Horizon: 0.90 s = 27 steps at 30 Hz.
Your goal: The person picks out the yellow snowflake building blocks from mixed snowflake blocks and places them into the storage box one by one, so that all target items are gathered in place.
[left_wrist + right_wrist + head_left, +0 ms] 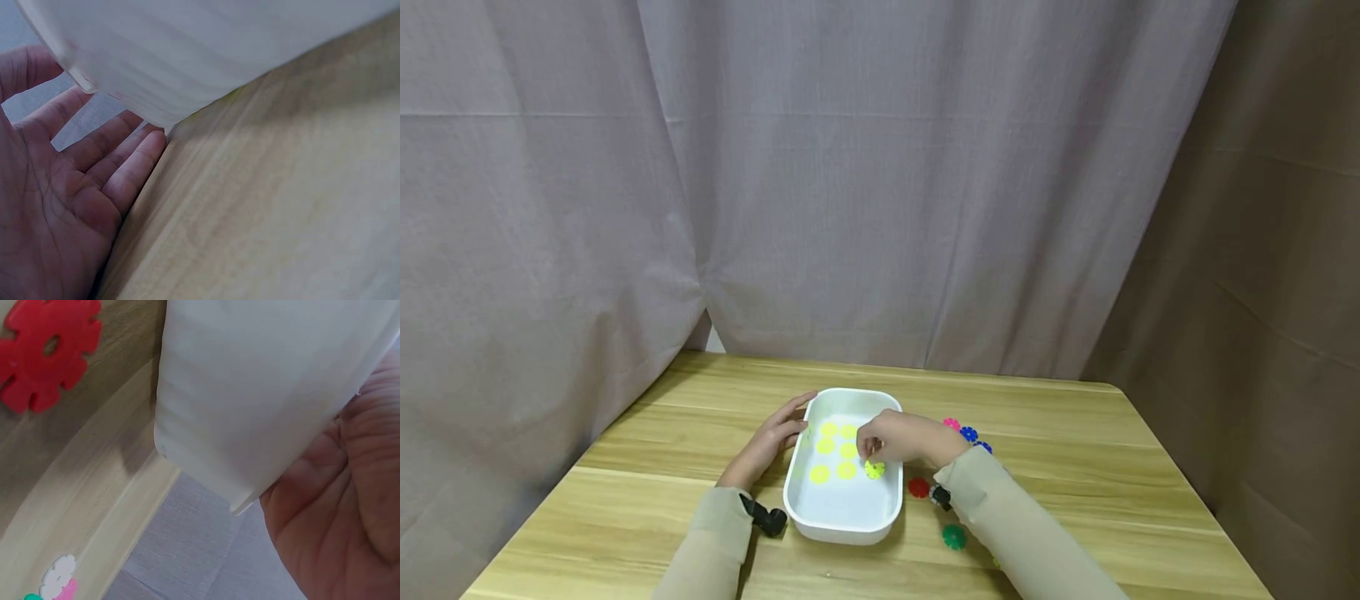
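A white rectangular tray point(842, 527) stands on the wooden table, with several flat yellow circles point(820, 474) on its floor. My left hand point(765, 447) rests along the tray's left side. Its fingers are extended, the tips against the wall, and the left wrist view shows the open palm point(50, 206). Reaching over the right rim, my right hand point(898, 436) pinches a yellow notched plastic disc point(875, 470) low inside the tray. In the right wrist view the tray wall point(250, 381) hides those fingertips, and only the palm point(331, 531) shows.
Right of the tray lie a red notched disc point(918, 487), a green one point(954, 537) and a black-and-white item point(940, 497) partly under the sleeve. Farther back are pink point(952, 424) and blue point(968, 434) discs. Grey curtains point(880, 208) hang behind the table.
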Motion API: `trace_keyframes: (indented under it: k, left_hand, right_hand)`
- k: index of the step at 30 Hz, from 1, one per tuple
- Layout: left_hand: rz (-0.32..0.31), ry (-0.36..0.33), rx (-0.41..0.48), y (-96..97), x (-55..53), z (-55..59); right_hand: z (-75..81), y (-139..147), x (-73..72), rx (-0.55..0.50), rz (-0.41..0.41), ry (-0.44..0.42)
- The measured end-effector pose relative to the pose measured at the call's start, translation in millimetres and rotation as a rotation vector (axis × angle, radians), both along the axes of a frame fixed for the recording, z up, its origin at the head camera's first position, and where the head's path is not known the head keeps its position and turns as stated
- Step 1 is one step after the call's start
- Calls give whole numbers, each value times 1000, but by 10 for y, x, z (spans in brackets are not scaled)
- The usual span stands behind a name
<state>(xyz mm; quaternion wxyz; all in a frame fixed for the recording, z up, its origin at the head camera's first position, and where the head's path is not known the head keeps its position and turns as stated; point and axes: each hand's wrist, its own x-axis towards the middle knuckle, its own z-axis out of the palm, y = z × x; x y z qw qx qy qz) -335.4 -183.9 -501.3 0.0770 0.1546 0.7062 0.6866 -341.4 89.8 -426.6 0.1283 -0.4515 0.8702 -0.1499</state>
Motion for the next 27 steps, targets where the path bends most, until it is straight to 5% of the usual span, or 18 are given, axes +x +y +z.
trace_keyframes:
  k: [10, 27]
  left_hand:
    - [-26, 14, 30, 27, 4, 5]
    - [-22, 21, 18, 11, -19, -10]
  right_hand:
    - [54, 157, -12, -173, 51, 35]
    - [178, 909, 260, -420, -140, -37]
